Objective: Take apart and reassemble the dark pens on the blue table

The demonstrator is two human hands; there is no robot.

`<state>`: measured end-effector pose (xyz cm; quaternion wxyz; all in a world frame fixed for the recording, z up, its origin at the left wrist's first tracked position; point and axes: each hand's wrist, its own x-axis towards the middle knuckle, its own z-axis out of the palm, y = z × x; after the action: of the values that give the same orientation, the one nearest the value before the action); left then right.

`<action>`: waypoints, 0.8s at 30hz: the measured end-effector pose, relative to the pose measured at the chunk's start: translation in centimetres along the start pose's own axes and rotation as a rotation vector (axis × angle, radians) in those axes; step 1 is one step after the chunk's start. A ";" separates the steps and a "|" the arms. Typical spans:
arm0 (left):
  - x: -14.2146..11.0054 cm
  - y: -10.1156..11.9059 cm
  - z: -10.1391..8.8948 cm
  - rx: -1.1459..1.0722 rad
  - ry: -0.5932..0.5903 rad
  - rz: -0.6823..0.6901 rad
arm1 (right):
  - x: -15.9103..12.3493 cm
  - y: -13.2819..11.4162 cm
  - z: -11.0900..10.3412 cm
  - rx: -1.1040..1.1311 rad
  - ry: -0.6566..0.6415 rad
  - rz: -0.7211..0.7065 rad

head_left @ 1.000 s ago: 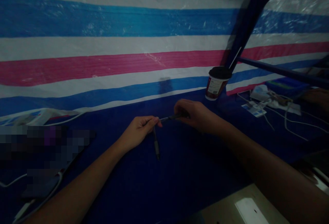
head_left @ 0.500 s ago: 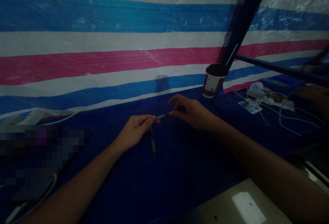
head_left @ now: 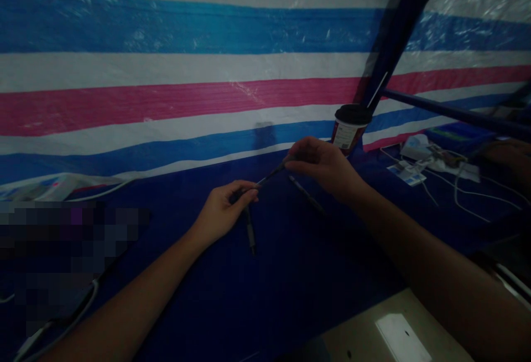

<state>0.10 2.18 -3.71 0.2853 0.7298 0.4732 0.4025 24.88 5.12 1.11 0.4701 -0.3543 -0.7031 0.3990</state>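
Observation:
A slim dark pen (head_left: 265,180) spans the gap between my hands, tilted up to the right. My left hand (head_left: 222,210) is shut on its lower end, and my right hand (head_left: 321,165) pinches its upper end between fingertips and thumb. Below my left hand, a dark pen-like piece (head_left: 250,233) lies on the blue cloth, its upper end hidden behind the hand. Another thin dark piece (head_left: 307,195) lies under my right fingers, apart from them.
A paper cup with a dark lid (head_left: 347,128) stands beyond my right hand against a striped tarpaulin (head_left: 166,99). White cables and small white items (head_left: 418,151) lie to the right, near a blue box (head_left: 456,136). Another person's hand (head_left: 508,154) is at the right edge.
My right hand has closed on the pen's upper end and risen slightly, tilting the pen more steeply. A thin dark piece now shows on the cloth under my right hand.

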 end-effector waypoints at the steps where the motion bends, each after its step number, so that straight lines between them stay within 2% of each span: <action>1: -0.1 0.0 0.1 0.025 0.017 0.017 | 0.1 0.0 -0.1 0.014 0.028 -0.002; 6: -0.3 -0.1 0.3 0.153 0.064 0.062 | 0.2 -0.1 -0.3 -0.057 0.194 -0.083; 9: -0.3 -0.1 0.3 0.137 0.067 0.057 | 0.2 -0.2 -0.4 -0.088 0.215 -0.090; 13: -0.2 0.1 0.3 0.143 0.047 0.097 | 0.2 -0.1 -0.6 -0.058 0.134 -0.062; 18: -0.3 0.2 0.3 0.137 0.002 0.141 | 0.2 0.3 -0.2 0.052 -0.087 -0.062; 24: -0.3 -0.1 -0.1 0.056 -0.079 0.102 | 0.0 0.0 -0.3 0.071 -0.161 -0.016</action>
<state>-0.06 1.92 -3.83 0.2623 0.7761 0.4348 0.3739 25.14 5.14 1.16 0.4275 -0.2985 -0.7267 0.4473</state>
